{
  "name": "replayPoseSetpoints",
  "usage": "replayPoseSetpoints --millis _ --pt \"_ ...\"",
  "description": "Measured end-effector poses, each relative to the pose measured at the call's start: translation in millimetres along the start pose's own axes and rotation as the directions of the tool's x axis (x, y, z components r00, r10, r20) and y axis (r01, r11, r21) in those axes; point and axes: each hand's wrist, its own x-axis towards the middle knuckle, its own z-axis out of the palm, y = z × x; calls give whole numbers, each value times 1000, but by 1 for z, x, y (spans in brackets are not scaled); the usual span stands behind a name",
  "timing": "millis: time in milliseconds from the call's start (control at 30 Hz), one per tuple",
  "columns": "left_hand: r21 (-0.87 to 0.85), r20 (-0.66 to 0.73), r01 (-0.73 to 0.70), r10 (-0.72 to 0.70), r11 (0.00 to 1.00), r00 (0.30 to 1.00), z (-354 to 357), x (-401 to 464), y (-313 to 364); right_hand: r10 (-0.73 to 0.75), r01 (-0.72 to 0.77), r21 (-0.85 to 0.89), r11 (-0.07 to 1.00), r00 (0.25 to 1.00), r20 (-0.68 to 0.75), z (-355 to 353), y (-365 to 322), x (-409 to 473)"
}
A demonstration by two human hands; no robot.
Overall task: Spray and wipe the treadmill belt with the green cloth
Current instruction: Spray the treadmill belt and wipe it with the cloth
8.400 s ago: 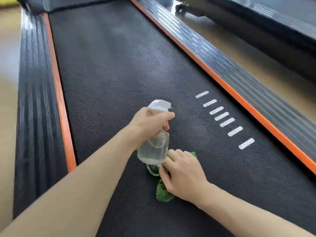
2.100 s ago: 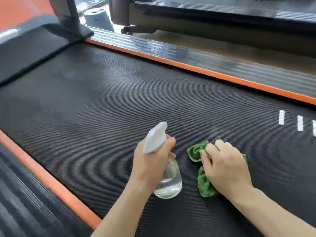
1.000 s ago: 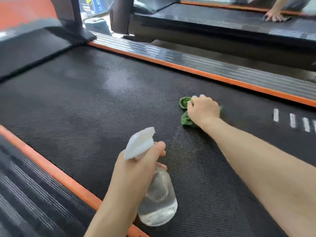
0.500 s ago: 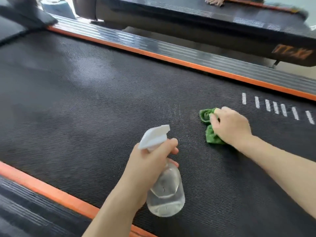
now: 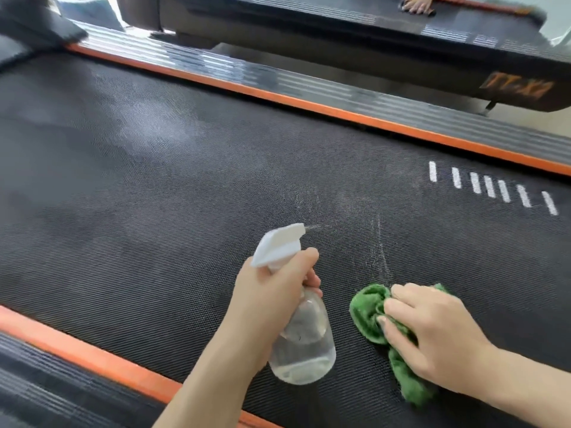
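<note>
Your left hand (image 5: 272, 299) is wrapping the neck of the spray bottle (image 5: 301, 332), fingers curled tight around it just under the white spray head (image 5: 279, 244), with one fingertip (image 5: 310, 253) lying across the front where the trigger sits. You are holding the bottle above the treadmill belt (image 5: 170, 193), tilted, with its nozzle aiming away from you over the belt. A faint mist is showing just past the nozzle, and pale wet streaks (image 5: 380, 242) are lying on the belt beyond it.

The bottle is clear plastic, and only a shallow layer of clear liquid is sitting in its rounded bottom; the rest of it looks empty.

Your right hand (image 5: 432, 332) is pressing down on the green cloth (image 5: 369, 310), fingers bent and closed over the bunched fabric, pinning it flat against the belt. The cloth is lying just to the right of the bottle, close to it but apart from it, with folds spilling out on the bottle's side of your hand and behind your palm.

To the right of the bottle and farther from you, a row of white dashes (image 5: 491, 188) is marking the belt. An orange side strip (image 5: 92, 359) is running along the belt edge just nearer to you than the bottle, and a second orange strip (image 5: 309, 103) is bordering the belt's far edge.
</note>
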Motion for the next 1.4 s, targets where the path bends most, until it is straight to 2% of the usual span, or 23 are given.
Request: replayPoseSetpoints --millis 133,300,433,500,600,733,833,933,1000,1067,1133,1200,1233,1267,1300,1367,1400 --pt "13 12 -34 34 999 999 4 -1 0 24 -24 5 1000 999 -35 5 0 -4" --pt "-48 -76 -78 74 996 994 3 1 -1 37 -36 3 999 997 -65 6 1 -4" --pt "-80 -80 -81 75 993 994 1 1 1 -66 66 -3 998 996 -53 8 8 9" --pt "-89 -96 -87 78 992 992 1 1 0 -56 55 -11 998 995 -83 16 18 37" --pt "-71 -108 -71 63 995 992 1 0 -2 148 -154 -32 988 979 -143 35 41 112" --pt "-53 -110 -74 68 996 992 -4 2 -3 484 -494 -82 865 867 -120 58 69 211" --pt "-33 -121 -60 55 998 991 -8 3 0 577 -582 -101 807 813 -79 57 68 235" --pt "3 -143 -46 46 999 989 -14 3 6 467 -468 -28 883 883 -50 49 37 195" --pt "6 -139 -34 35 999 990 -19 1 8 303 -302 27 953 951 -63 39 -4 143" --pt "33 -127 -18 22 999 992 -25 -1 9 98 -95 109 989 995 -19 28 -39 94" --pt "56 -107 12 -6 998 994 -32 -5 8 -72 66 167 984 997 30 22 -46 72" --pt "72 -95 76 -69 995 993 -41 -9 7 -170 165 150 975 985 20 24 -29 85" --pt "74 -92 121 -114 990 989 -46 -5 4 -145 145 101 984 989 -6 29 -16 99" --pt "75 -66 140 -136 987 989 -55 -3 -4 -54 56 49 997 997 -50 35 0 120" --pt "81 -24 145 -144 986 989 -66 -4 -14 101 -100 22 995 990 -94 42 16 145" --pt "78 5 135 -136 988 991 -84 8 -32 407 -411 -4 912 905 -127 53 44 191" --pt "79 -7 107 -106 991 994 -87 6 -31 502 -507 -16 862 856 -123 57 50 207"
